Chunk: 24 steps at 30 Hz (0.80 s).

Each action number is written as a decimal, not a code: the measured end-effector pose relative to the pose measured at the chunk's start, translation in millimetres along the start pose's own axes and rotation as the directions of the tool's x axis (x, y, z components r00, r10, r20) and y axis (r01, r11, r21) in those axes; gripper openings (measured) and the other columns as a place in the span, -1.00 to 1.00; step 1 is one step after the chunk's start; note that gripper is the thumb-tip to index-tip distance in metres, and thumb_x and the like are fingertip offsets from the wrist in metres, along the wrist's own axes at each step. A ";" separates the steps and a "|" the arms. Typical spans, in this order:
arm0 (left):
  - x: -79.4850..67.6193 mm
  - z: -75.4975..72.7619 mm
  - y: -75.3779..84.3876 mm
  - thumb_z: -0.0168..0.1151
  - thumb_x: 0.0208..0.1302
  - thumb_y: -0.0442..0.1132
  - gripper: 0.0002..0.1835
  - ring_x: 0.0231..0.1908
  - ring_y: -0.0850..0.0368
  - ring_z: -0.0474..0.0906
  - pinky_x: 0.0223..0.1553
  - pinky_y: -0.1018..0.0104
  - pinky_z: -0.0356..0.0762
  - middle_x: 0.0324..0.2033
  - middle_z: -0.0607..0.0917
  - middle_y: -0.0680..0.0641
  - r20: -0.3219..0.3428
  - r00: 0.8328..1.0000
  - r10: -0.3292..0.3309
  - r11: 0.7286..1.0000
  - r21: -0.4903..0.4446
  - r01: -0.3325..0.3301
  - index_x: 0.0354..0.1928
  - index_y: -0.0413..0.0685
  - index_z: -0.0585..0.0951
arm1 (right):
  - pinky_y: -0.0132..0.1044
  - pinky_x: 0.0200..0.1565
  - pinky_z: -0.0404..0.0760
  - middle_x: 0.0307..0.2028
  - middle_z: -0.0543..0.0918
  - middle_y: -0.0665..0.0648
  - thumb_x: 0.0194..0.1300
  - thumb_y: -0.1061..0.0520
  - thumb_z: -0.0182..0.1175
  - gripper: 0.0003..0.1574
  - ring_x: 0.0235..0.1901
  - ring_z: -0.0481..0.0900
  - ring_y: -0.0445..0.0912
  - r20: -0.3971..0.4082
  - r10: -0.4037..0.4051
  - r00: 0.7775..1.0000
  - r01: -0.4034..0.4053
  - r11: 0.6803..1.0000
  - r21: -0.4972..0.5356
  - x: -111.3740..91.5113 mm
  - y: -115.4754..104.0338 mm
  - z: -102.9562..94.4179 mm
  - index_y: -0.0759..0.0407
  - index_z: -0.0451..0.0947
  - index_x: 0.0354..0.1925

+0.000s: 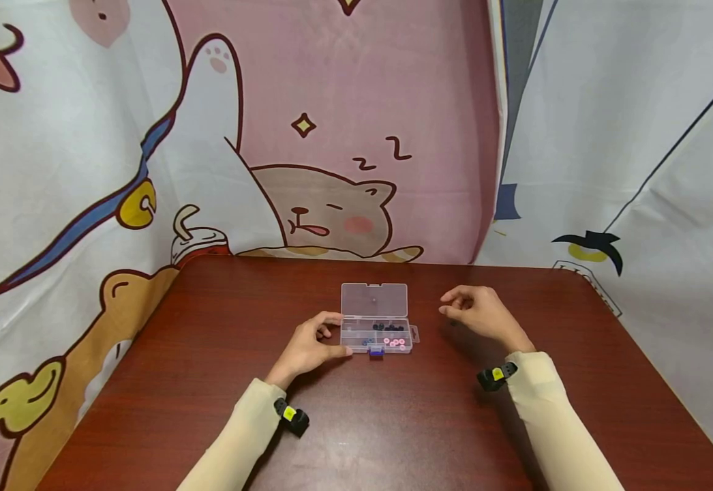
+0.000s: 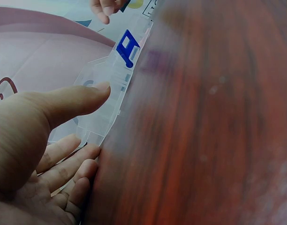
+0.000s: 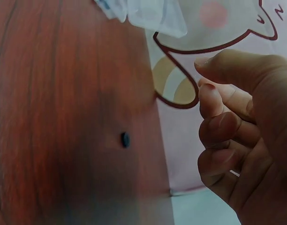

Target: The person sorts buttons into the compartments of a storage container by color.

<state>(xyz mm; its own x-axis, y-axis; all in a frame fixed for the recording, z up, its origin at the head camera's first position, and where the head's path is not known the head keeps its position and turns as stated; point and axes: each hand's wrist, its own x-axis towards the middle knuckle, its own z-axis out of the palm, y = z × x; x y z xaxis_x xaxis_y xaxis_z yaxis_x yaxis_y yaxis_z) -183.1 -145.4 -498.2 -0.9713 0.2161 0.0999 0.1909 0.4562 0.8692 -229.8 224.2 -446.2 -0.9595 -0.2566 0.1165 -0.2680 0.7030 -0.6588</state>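
Note:
A clear plastic compartment box lies on the table with its lid raised at the back. Inside are small black pieces, pink ring-like beads and a few blue bits, in separate compartments. My left hand holds the box's left end, thumb at the front corner and forefinger towards the back. A blue latch sits on the front side. To the box's right hovers my right hand, fingers loosely bent, with nothing visible between thumb and forefinger. Below it lies a small black bead.
The brown wooden table runs back to a cartoon-printed cloth hung behind it. A clear hanging tab sticks out from the box's right end.

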 end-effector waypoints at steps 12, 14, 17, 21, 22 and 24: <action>0.3 0.5 -1.1 0.68 -0.05 -0.15 -0.30 -0.14 0.06 0.53 -0.05 0.18 0.47 0.09 0.72 -0.08 -0.003 1.000 -0.005 1.000 0.010 0.005 0.20 -0.02 0.62 | -0.34 -0.36 0.53 -0.42 0.62 0.06 0.33 0.06 0.39 -0.79 -0.40 0.52 -0.09 0.037 0.051 0.998 -0.049 0.998 -0.042 -3.9 28.2 2.2 0.14 0.70 -0.13; 1.0 0.9 -2.5 0.68 -0.05 -0.15 -0.30 -0.14 0.07 0.53 -0.06 0.19 0.46 0.09 0.72 -0.08 -0.005 1.000 -0.006 1.000 0.012 0.006 0.20 -0.02 0.62 | -0.34 -0.35 0.52 -0.42 0.62 0.06 0.34 0.07 0.38 -0.79 -0.40 0.53 -0.09 0.047 0.060 0.997 -0.057 0.997 -0.046 -4.5 32.2 2.5 0.14 0.69 -0.12; 1.4 1.3 -3.1 0.68 -0.05 -0.15 -0.30 -0.14 0.07 0.53 -0.06 0.18 0.47 0.08 0.72 -0.07 -0.005 1.000 -0.008 1.000 0.012 0.008 0.20 -0.01 0.62 | -0.34 -0.35 0.51 -0.43 0.62 0.06 0.33 0.08 0.38 -0.79 -0.41 0.52 -0.11 0.054 0.066 0.996 -0.063 0.996 -0.064 -5.2 37.5 3.4 0.15 0.69 -0.13; 1.4 1.9 -3.4 0.68 -0.05 -0.15 -0.30 -0.14 0.08 0.52 -0.05 0.18 0.46 0.08 0.72 -0.04 -0.003 1.000 -0.021 1.000 0.014 0.021 0.20 0.01 0.62 | -0.33 -0.36 0.48 -0.44 0.62 0.06 0.31 0.11 0.39 -0.82 -0.44 0.50 -0.12 0.064 0.066 0.996 -0.061 0.995 -0.081 -5.4 42.5 4.2 0.16 0.70 -0.15; 1.4 2.0 -3.9 0.68 -0.05 -0.15 -0.30 -0.14 0.08 0.51 -0.05 0.19 0.46 0.08 0.72 -0.04 -0.003 1.000 -0.023 1.000 0.015 0.023 0.20 0.01 0.62 | -0.32 -0.37 0.48 -0.44 0.62 0.06 0.31 0.12 0.39 -0.82 -0.44 0.50 -0.12 0.069 0.066 0.995 -0.060 0.995 -0.080 -5.2 43.2 4.1 0.16 0.70 -0.15; 1.0 1.7 -3.5 0.68 -0.04 -0.16 -0.30 -0.13 0.09 0.51 -0.04 0.20 0.46 0.08 0.72 -0.02 0.000 1.000 -0.027 1.000 0.016 0.027 0.20 0.02 0.61 | -0.32 -0.38 0.48 -0.45 0.63 0.06 0.30 0.14 0.39 -0.84 -0.44 0.50 -0.12 0.083 0.067 0.994 -0.060 0.995 -0.084 -5.3 44.9 4.5 0.17 0.70 -0.16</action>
<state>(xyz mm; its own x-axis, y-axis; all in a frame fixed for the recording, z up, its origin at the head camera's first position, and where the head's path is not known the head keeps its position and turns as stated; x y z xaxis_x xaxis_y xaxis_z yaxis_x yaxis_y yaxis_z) -184.5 -145.3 -502.0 -0.9760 0.2041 0.0765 0.1672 0.4760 0.8634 -236.4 254.2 -479.8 -0.9647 -0.2632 0.0103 -0.2166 0.7705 -0.5994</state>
